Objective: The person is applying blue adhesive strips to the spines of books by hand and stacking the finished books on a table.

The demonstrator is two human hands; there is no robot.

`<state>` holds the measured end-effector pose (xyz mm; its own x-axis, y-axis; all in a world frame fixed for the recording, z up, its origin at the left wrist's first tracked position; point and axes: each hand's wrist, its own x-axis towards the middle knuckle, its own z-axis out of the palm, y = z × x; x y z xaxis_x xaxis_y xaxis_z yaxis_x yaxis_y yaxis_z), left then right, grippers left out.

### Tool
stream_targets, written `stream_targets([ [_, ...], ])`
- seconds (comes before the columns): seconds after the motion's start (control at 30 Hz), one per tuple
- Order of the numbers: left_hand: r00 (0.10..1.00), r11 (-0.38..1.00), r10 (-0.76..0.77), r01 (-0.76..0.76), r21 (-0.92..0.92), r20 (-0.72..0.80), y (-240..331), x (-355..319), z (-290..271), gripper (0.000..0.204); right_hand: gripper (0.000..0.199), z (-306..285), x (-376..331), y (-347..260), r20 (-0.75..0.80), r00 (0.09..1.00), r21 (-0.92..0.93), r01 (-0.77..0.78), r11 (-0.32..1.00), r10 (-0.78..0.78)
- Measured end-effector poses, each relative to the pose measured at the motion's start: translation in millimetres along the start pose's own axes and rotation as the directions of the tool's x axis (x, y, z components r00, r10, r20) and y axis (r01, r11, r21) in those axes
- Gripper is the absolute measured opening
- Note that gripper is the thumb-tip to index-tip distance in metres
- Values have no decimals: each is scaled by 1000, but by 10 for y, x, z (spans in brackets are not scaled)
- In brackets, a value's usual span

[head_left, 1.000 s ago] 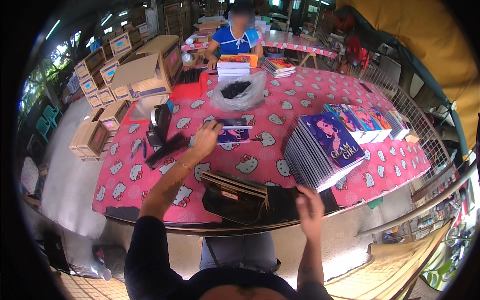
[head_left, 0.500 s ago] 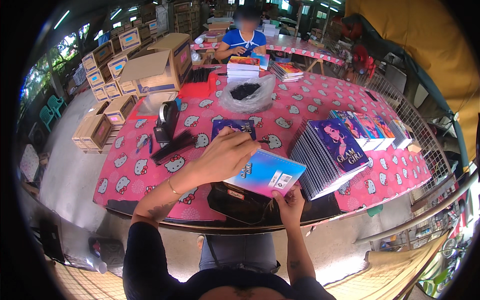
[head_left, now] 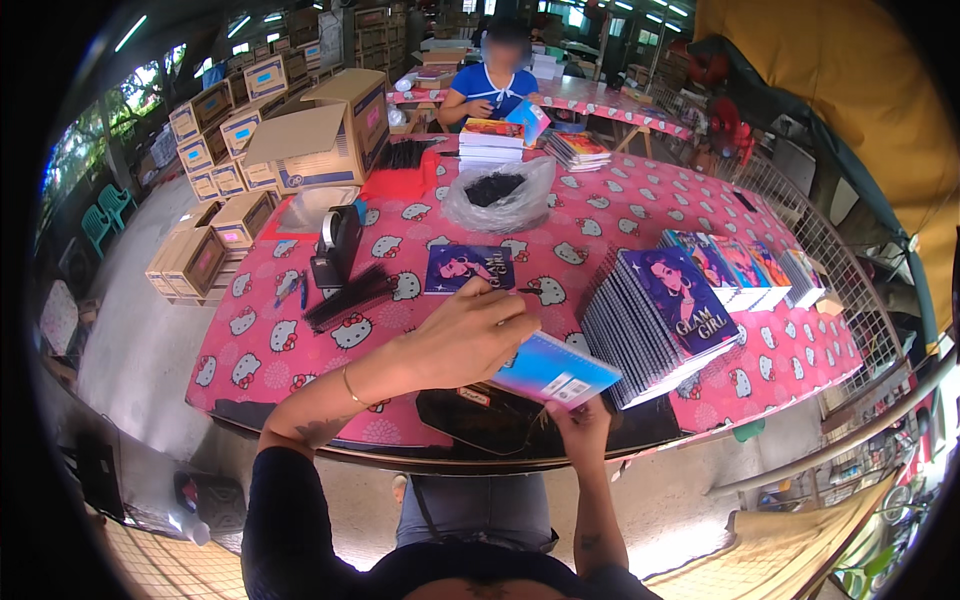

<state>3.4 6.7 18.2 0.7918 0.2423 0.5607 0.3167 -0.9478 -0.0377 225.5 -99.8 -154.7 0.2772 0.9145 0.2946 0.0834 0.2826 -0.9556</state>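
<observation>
A spiral notebook (head_left: 560,370) with a blue-to-purple back cover and a barcode is held tilted over the table's near edge. My left hand (head_left: 478,335) covers its left end, fingers bent and pressed together at the upper edge; the fingertips are partly hidden. At the lower right corner my right hand (head_left: 583,425) pinches the same notebook. Just beyond my left hand a purple illustrated notebook cover (head_left: 460,268) lies flat. To the right stands a tall leaning stack of spiral notebooks (head_left: 660,325) with a purple cover on top.
Black binding coils (head_left: 350,300) and a black tape dispenser (head_left: 335,250) lie left on the pink patterned table (head_left: 400,340). Farther off are a plastic bag (head_left: 495,195) of black pieces, an open carton (head_left: 325,135), more notebooks (head_left: 740,270) and a seated co-worker (head_left: 495,85).
My left hand has shifted right and downward over the notebook, covering more of it. The notebook has moved slightly right and tilted more. Across the table, the co-worker has raised a blue notebook.
</observation>
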Motion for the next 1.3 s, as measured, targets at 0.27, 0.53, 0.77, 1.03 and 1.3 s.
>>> stream_targets([
  [0.27, 968, 936, -158, 209, 281, -196, 98, -907, 597, 43, 63, 219, -14, 210, 167, 981, 87, 89, 992, -103],
  [0.53, 349, 128, -932, 577, -806, 102, -3, -1722, 1425, 58, 52, 309, 145, 277, 26, 982, -70, 188, 980, -186],
  [0.77, 649, 511, -730, 727, 460, -215, -1795, -2445, 1205, 18, 51, -55, 131, 362, 74, 991, 39, 109, 993, -112],
  [1.03, 657, 594, -746, 730, 337, -109, -1363, -2070, 1343, 24, 64, -71, 296, -88, -37, 950, -73, 306, 949, -309],
  [1.3, 315, -212, -821, 605, -767, 476, -1442, -1722, 967, 43, 29, 857, 457, -858, 483, 738, -538, 674, 506, -471],
])
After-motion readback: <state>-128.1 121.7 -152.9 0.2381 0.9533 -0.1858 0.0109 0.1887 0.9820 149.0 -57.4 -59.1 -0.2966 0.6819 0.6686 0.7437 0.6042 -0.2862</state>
